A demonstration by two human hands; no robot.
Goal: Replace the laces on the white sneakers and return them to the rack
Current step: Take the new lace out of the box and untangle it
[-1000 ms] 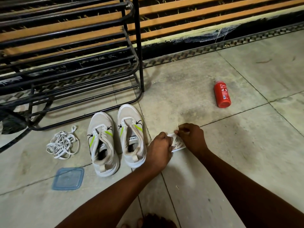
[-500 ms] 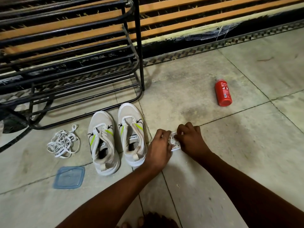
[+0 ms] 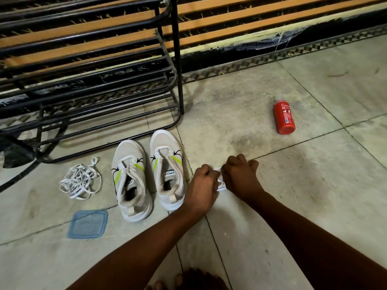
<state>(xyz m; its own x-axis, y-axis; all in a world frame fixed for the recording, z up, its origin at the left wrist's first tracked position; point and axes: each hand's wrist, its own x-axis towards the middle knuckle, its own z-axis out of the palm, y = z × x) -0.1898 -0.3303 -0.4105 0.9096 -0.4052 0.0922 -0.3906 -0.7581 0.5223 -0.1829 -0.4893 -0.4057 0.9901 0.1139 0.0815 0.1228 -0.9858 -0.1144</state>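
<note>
As left hand (image 3: pixel 202 185) meets right hand (image 3: pixel 238 176) right of white sneakers (image 3: pixel 165 143),
both pinch one small white packet (image 3: pixel 221 184).

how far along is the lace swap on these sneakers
Done: both sneakers sit unlaced, a loose lace pile beside them. In hand: the left hand and right hand pinch a small white bundle on the floor. Left: lacing both, then the rack.

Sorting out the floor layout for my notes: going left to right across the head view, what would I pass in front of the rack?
loose white laces → first white sneaker → second white sneaker → left hand → small white packet → right hand → red bottle
</note>
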